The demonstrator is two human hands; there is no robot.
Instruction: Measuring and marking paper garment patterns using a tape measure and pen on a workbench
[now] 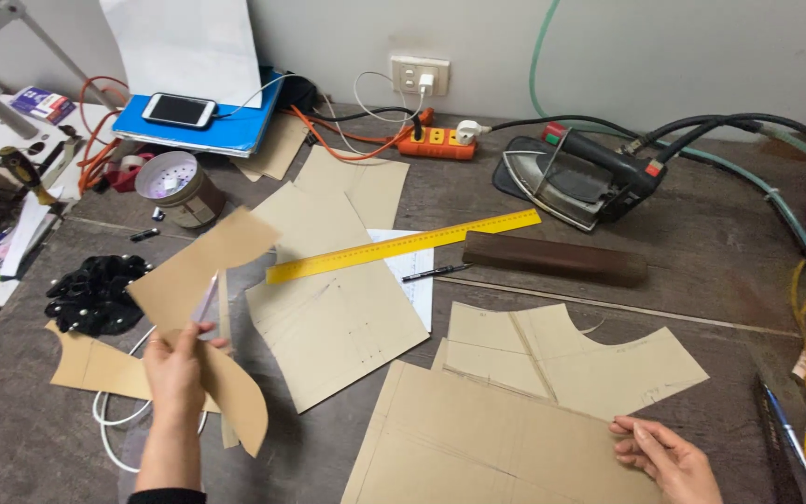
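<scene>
Dark brown worktable [701, 280] against a pale wall, crowded with cut paper patterns. Yellow ruler [403, 245] lies diagonally across the middle; a black pen [436, 273] sits just below its right half; a dark wooden block [554, 259] lies to the right of that; a steam iron [576, 177] rests behind the block. Phone [178, 110] charges on a blue folder [200, 131] at the back left.

Your left hand [175, 366] is closed on a curved brown pattern piece [200, 308], raised off the table and held upright, thumb on the near face, fingers behind. Something thin and pale is pinched along with it; cannot tell what it is.

Your right hand [669, 457] rests fingers-down, open and flat, on the right edge of the large cardboard sheet [478, 443] at the near side. It presses, does not grip.

Hands are well apart: curved piece at the left, large sheet at centre and right, between them.

Judgement on handling: keep the flat hand's weight steady so the sheet does not slide, and hold the curved piece by its lower middle, as now, so the thin card does not bend or crease. Another tan piece [95, 366] lies flat just behind your left wrist; avoid dragging it.
</scene>
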